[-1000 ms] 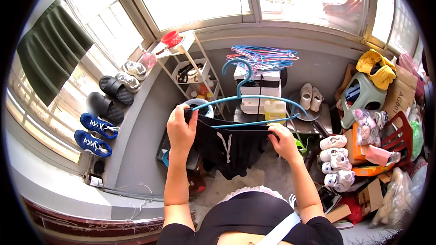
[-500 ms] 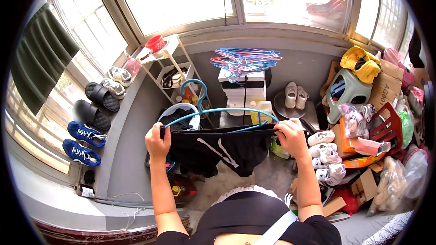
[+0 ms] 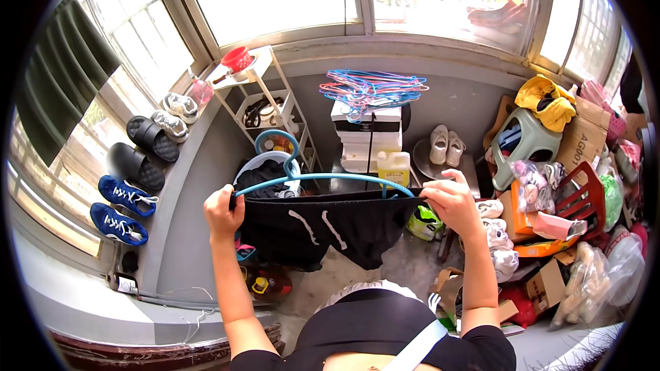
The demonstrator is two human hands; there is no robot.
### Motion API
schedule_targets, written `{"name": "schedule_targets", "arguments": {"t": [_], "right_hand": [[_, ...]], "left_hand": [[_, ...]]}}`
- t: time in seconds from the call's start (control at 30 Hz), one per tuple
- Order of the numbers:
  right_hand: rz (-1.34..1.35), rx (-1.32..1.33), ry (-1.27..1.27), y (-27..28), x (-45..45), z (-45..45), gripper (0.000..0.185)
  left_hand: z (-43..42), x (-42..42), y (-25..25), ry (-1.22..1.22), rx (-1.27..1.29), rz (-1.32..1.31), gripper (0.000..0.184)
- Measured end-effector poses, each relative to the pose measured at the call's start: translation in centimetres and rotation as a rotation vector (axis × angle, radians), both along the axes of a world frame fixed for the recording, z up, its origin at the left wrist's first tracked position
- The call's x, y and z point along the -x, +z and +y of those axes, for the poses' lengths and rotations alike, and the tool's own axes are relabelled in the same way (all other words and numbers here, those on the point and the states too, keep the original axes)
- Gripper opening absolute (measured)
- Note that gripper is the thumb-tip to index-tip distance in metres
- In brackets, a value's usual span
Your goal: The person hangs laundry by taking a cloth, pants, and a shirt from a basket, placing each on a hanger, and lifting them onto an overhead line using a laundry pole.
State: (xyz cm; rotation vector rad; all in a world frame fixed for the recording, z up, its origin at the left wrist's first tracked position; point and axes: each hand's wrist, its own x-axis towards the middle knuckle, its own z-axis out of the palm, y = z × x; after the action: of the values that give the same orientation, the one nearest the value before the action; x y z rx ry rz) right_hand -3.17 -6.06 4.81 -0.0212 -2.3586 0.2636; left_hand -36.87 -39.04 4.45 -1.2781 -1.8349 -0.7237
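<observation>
Black shorts [image 3: 364,233] with two white drawstrings hang spread out in front of me, the waistband stretched sideways. A light blue clothes hanger [image 3: 323,176] runs along the waistband, its hook curling up to the left of the middle. My left hand [image 3: 225,213] is closed around the left corner of the waistband, at the hanger's end. At the opposite corner my right hand [image 3: 450,200] pinches the waistband between thumb and fingers, with one fingertip raised. The hanger's right end lies close by these fingers, and part of its lower bar is hidden by the cloth.
Behind the shorts stand a bucket of dark cloth [image 3: 292,185], a shelf rack [image 3: 275,93] and a pile of hangers [image 3: 371,89] on white boxes. Shoes [image 3: 127,196] line the left ledge. Cartons, bags, a stool [image 3: 526,144] and more shoes crowd the right.
The hanger and shorts have shifted slightly left and down, and the hook tilts further left. My hands have spread a little apart, and a right fingertip has lifted.
</observation>
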Motion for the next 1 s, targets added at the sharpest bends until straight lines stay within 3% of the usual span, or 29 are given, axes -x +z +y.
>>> {"name": "schedule_targets", "arguments": {"t": [0.2,0.37,0.57,0.6,0.7,0.87,1.0], "right_hand": [[0.011,-0.022,0.079,1.3,0.6,1.0,0.011],[-0.066,-0.024,0.181,2.6,3.7,0.2,0.015],[-0.014,0.325,0.115,3.4,5.1,-2.5,0.026],[0.012,0.197,0.103,3.3,5.8,-2.6,0.033],[-0.092,0.205,0.180,2.3,7.9,-2.8,0.032],[-0.062,0.068,0.184,3.9,8.7,-3.0,0.031],[-0.142,-0.153,0.230,5.4,8.7,-3.2,0.031]], "left_hand": [[1.0,-0.4,1.5,-0.110,0.111,0.109,0.022],[4.4,-2.2,1.5,-0.134,0.007,-0.050,0.022],[5.2,-3.4,0.7,-0.088,-0.062,-0.165,0.024],[5.5,-3.8,0.7,-0.100,-0.068,-0.175,0.025],[6.4,-4.7,1.1,-0.142,-0.054,-0.160,0.028],[5.4,-4.4,1.6,-0.168,-0.015,-0.398,0.025],[5.7,-4.2,1.6,-0.078,-0.199,-0.311,0.025]]}}
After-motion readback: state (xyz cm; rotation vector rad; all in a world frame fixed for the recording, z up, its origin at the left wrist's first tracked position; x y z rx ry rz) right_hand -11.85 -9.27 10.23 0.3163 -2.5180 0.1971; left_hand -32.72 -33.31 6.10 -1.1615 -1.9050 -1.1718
